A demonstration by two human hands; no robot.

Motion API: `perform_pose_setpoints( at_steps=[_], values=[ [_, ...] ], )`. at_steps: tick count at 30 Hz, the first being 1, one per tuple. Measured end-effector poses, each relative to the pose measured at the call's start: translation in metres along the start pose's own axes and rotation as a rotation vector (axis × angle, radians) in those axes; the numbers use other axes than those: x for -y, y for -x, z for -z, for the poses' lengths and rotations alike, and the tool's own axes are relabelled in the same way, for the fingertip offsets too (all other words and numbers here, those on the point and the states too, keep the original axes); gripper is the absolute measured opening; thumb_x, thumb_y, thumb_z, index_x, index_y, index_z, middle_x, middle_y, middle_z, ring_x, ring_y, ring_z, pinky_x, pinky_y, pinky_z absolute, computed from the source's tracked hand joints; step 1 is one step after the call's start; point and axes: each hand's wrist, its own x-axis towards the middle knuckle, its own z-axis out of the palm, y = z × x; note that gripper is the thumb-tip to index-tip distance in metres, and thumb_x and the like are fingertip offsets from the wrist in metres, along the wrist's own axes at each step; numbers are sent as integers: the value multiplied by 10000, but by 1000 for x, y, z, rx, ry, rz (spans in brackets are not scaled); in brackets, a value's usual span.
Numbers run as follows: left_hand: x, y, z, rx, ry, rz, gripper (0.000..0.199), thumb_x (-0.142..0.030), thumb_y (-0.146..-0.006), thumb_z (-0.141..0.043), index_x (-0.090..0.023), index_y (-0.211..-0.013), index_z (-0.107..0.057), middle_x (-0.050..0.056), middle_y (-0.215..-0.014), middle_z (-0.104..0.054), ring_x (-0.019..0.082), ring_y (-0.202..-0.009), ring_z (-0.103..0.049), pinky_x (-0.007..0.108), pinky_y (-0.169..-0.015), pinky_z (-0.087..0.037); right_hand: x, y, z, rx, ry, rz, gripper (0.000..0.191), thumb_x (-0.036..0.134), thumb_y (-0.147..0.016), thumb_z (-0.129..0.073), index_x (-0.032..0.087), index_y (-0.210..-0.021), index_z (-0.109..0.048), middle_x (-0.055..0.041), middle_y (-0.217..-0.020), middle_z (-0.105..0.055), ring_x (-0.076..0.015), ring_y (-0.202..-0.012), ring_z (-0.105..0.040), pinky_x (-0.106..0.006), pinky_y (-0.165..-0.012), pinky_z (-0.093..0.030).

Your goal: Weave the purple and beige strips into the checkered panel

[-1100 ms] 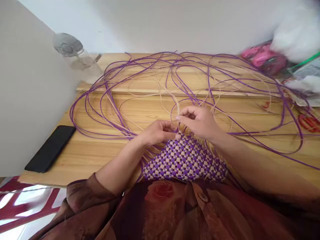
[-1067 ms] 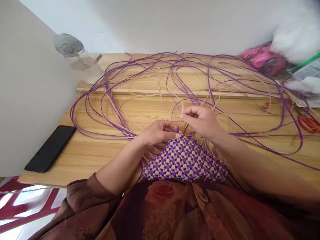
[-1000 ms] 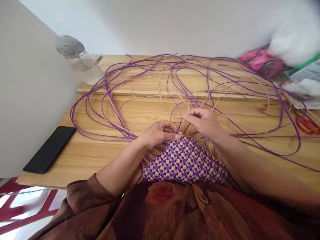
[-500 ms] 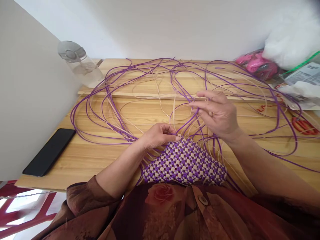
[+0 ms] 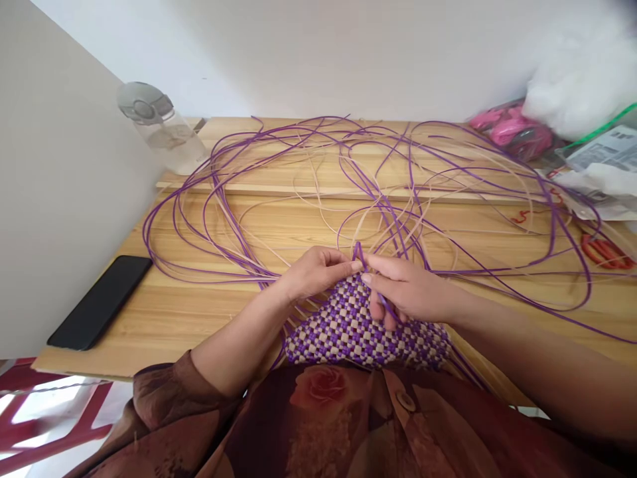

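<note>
Evenly snug the purple strand (image 5: 358, 246) pinched in the right grip (image 5: 411, 290), bracing the lower-centre weave (image 5: 343, 328) pinched in the left grip (image 5: 317, 273).

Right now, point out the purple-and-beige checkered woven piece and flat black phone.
Purple-and-beige checkered woven piece (image 5: 346, 325): head view, on its woven face.
Flat black phone (image 5: 101, 302): head view, on its upper face.

No text, brand, number or sign is proving legible. Between two and three o'clock on the counter (image 5: 174, 302), a green-edged packet (image 5: 601, 127) is showing a printed label (image 5: 610, 151); its printing is appearing too small for reading.
</note>
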Motion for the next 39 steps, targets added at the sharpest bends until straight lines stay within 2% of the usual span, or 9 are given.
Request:
perform_pose_setpoints(
  at_steps=[5, 8, 12, 14, 17, 20, 29, 34, 39],
  values=[
    [2, -1, -5, -48, 83, 29, 373, -465, -676, -765, -114, -784, -701, -15, -654, -581, 84, -593, -447, 232, -565, -313, 6, -4, -14, 89, -177, -73, 414, 308, -994, -366, 213, -1385, -272, -19, -725, -680, -164, -563, -681, -191, -418, -462],
    [-1, 1, -8, -77, 136, 59, 308, -393, -667, -773, -116, -781, -702, -15, -662, -602, 79, -587, -461, 227, -569, -326, 8, 0, -7, 82, -30, -70, 440, 350, -996, -363, 185, -1402, -330, -40, -744, -696, -169, -569, -676, -227, -462, -485],
    [-6, 3, -9, -111, 116, 94, 266, -370, -678, -760, -122, -734, -682, -40, -582, -542, 63, -516, -402, 230, -513, -262, 7, -10, 23, -409, 570, 309, 360, 274, -961, -429, 163, -1245, -621, -83, -845, -707, -189, -758, -666, -300, -690, -500],
    [-6, 3, -8, -91, 121, 88, 263, -369, -684, -755, -122, -747, -688, -35, -590, -554, 65, -514, -407, 233, -513, -263, 3, -24, 37, -518, 732, 576, 342, 179, -926, -450, 180, -1179, -681, -94, -959, -694, -195, -901, -634, -323, -805, -471],
    [-4, 1, -6, -68, 126, 30, 255, -352, -681, -759, -117, -766, -706, -21, -620, -588, 74, -541, -436, 235, -542, -297, -6, -44, 50, -396, 827, 779, 293, 121, -885, -486, 181, -1017, -740, -87, -922, -659, -174, -859, -600, -302, -770, -450],
    [-2, 0, -5, -41, 129, 4, 256, -338, -685, -758, -114, -802, -724, 3, -673, -634, 93, -589, -489, 241, -588, -343, -15, -50, 59, -372, 849, 789, 223, 149, -894, -526, 177, -920, -746, -74, -871, -641, -165, -829, -588, -289, -749, -441],
    [1, -2, -6, -21, 144, 102, 269, -373, -720, -736, -112, -783, -721, -16, -615, -611, 71, -515, -441, 223, -526, -313, -9, -18, 56, -393, 1123, 1002, 279, 121, -938, -440, 186, -894, -708, -58, -978, -688, -199, -927, -545, -359, -866, -428],
    [6, 0, -6, 0, 86, -37, 252, -337, -733, -740, -111, -842, -722, 15, -749, -673, 96, -621, -522, 231, -602, -375, 8, -45, 43, -357, 987, 890, 258, 146, -924, -481, 169, -850, -727, -56, -911, -691, -163, -837, -590, -290, -755, -429],
    [2, -2, -6, 4, 225, 55, 227, -285, -688, -779, -116, -822, -710, 12, -742, -670, 88, -635, -545, 231, -643, -398, -3, -57, 59, -283, 827, 577, 225, 114, -845, -555, 195, -890, -759, -7, -810, -727, -128, -738, -622, -240, -675, -398]
  ],
)
